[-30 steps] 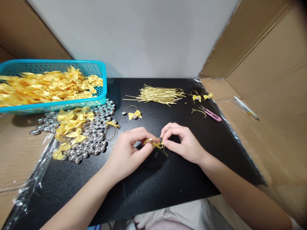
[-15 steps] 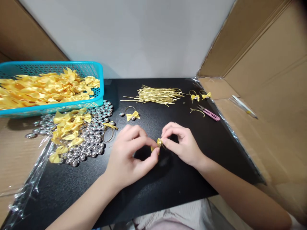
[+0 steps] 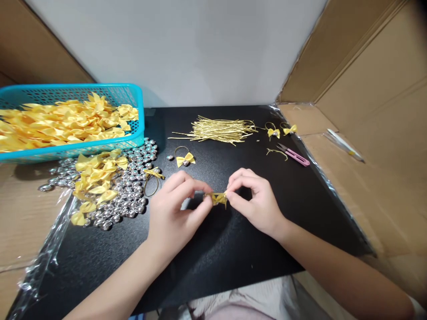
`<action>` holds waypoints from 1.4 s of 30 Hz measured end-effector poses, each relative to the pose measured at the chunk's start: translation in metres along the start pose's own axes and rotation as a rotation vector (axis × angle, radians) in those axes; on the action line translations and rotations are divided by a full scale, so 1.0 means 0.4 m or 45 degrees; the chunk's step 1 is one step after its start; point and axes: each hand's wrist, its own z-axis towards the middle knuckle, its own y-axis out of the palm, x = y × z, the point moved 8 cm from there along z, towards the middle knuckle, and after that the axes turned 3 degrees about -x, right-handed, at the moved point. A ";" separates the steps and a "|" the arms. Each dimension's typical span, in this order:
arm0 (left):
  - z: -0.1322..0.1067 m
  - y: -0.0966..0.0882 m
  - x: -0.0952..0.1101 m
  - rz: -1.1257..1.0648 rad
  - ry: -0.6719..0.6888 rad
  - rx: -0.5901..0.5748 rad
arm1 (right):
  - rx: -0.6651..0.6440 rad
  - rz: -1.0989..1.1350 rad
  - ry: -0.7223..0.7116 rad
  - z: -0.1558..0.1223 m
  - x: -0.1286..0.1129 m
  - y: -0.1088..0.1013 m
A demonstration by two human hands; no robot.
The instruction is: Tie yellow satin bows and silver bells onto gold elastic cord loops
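Note:
Between my two hands, just above the black table [image 3: 213, 262], is a small yellow bow [image 3: 219, 199] with gold tie wire about it. My left hand [image 3: 183, 200] pinches it from the left with thumb and forefinger. At its right side, the thumb and fingertips of my right hand [image 3: 251, 198] are closed on the gold wire. The fingertips hide part of the wire. Left of my left hand lies a gold ring with a bow [image 3: 153, 173]. Another ringed yellow bow [image 3: 186, 160] with a silver bell lies beyond my hands, beside a loose silver bell [image 3: 170, 158].
A turquoise basket [image 3: 142, 129] of yellow bows stands at the left. Before it spread silver bells [image 3: 130, 195] and loose bows [image 3: 100, 173]. Gold wires [image 3: 222, 130] lie at the back, pink snips [image 3: 295, 155] and two ringed bows [image 3: 274, 133] at the right. Cardboard walls flank the table.
My hands have drawn slightly apart, the left one moving left. The bow has turned and shows wider between the fingertips, with wire stretched across it.

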 end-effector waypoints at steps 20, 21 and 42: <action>0.001 0.028 0.008 0.027 0.059 -0.163 | 0.019 -0.240 -0.149 -0.012 -0.027 0.010; 0.001 0.029 0.011 0.089 0.084 -0.162 | 0.025 -0.275 -0.158 -0.013 -0.029 0.012; 0.001 0.067 0.006 0.189 0.143 -0.278 | -0.066 -0.288 -0.048 -0.008 -0.008 0.029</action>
